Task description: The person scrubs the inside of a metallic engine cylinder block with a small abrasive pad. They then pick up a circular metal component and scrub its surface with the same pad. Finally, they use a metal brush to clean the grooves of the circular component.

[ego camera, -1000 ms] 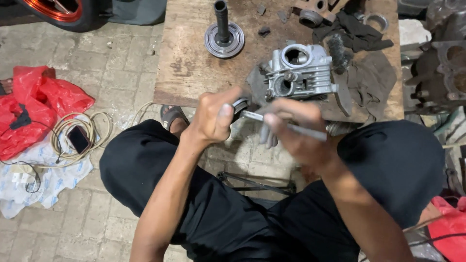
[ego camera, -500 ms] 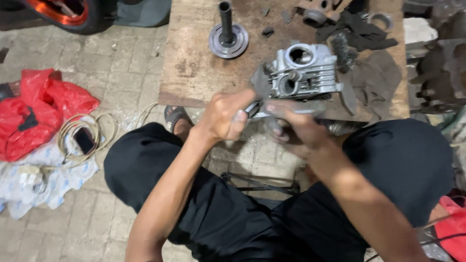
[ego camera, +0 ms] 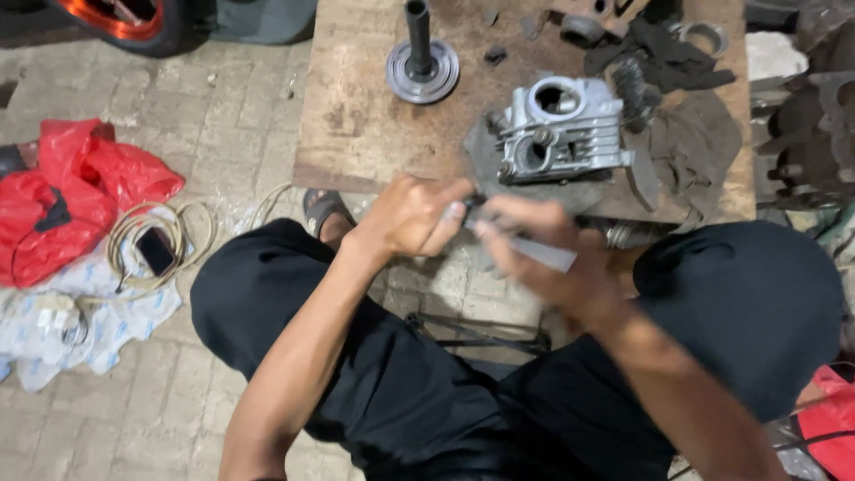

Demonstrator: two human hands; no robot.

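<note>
Hands: right hand (ego camera: 543, 254) grips grey tool (ego camera: 534, 251), left hand (ego camera: 414, 216) pinches its tip, beside red bag (ego camera: 80, 191)

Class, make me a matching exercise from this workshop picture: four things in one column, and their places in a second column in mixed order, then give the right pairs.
Things:
1. engine part
2. red plastic bag
3. coiled cable
4. slim metal tool

Places:
A. held between the left hand and right hand
B. on the paved floor, far to the left
C. on the wooden board, on a dark rag
D. on the pale printed sheet, around a phone

Pairs: 1-C, 2-B, 3-D, 4-A
</note>
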